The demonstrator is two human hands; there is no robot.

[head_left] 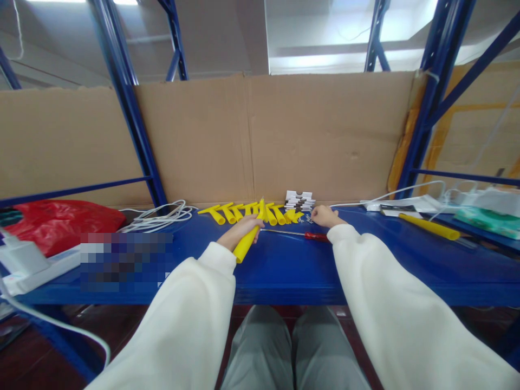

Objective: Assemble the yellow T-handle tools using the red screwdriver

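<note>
My left hand (246, 229) is wrapped round a yellow T-shaped plastic handle (244, 248), its wide tube end pointing down toward me. A row of similar yellow handles (218, 216) lies behind it along the cardboard. My right hand (324, 216) is closed, fingertips down on the blue shelf beside small silver screws (307, 218); whatever is in the fingers is hidden. Between my hands lies a screwdriver (312, 235) with a red grip, its long shaft pointing left. Just behind the screws stands a stack of white notched pieces (299, 200).
A cardboard wall (252, 135) closes the back of the blue shelf (284, 271). At left are a red plastic bag (73, 219), coiled white cable (160, 218) and a power strip (52, 271). Another yellow handle (430, 226) and a green packet (487, 221) lie at right.
</note>
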